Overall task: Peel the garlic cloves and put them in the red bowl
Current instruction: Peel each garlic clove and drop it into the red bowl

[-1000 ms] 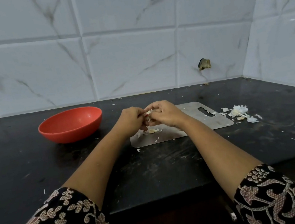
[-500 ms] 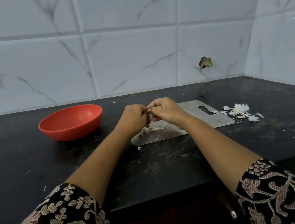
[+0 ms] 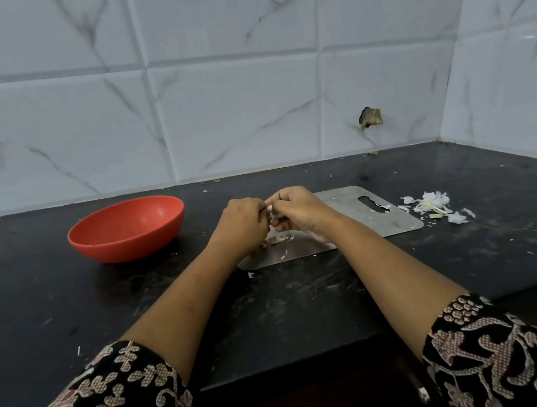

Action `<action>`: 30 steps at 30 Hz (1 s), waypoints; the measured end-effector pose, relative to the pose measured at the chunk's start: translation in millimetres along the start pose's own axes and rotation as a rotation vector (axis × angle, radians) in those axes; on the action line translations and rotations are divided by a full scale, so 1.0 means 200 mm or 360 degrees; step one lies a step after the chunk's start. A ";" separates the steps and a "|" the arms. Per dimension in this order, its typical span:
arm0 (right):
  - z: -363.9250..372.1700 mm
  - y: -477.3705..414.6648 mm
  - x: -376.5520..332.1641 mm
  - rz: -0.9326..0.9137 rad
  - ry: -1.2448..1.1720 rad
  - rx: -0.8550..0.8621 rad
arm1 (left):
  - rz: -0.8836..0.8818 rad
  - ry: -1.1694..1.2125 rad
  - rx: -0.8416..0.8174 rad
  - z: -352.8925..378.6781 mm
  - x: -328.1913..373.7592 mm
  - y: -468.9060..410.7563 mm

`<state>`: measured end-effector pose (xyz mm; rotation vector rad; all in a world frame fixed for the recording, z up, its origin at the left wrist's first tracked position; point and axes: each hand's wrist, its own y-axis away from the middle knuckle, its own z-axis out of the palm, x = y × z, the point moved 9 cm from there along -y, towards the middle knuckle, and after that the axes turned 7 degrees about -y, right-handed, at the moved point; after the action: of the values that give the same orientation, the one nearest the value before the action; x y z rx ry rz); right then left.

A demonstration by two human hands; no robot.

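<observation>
Pale garlic clove (image 3: 271,212), pinched between left hand (image 3: 246,226) and right hand (image 3: 298,211); peel gently; red bowl (image 3: 126,229) at nine o'clock.

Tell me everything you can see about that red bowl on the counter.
The red bowl is round and shallow, with a smooth matte look like plastic, orange-red inside and out. It stands upright on the black counter, left of the metal cutting board and apart from it. As far as its visible interior shows, it holds nothing. Neither hand touches it; only the counter does.
</observation>
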<state>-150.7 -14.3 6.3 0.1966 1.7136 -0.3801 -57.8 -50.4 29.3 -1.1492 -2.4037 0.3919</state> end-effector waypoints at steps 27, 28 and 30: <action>0.01 -0.02 -0.02 0.0007 -0.0275 0.0030 | -0.0246 0.0635 0.0231 -0.07 -0.07 0.03; 0.02 -0.01 -0.02 0.0021 -0.0299 0.0006 | -0.0247 0.0654 0.0204 -0.06 -0.08 0.03; 0.03 -0.01 -0.01 0.0045 -0.0321 -0.0022 | -0.0260 0.0715 0.0157 -0.05 -0.09 0.02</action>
<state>-145.7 -18.7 8.1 0.1667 1.5130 -0.3549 -40.1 -61.3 30.7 -0.8790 -2.0397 0.1726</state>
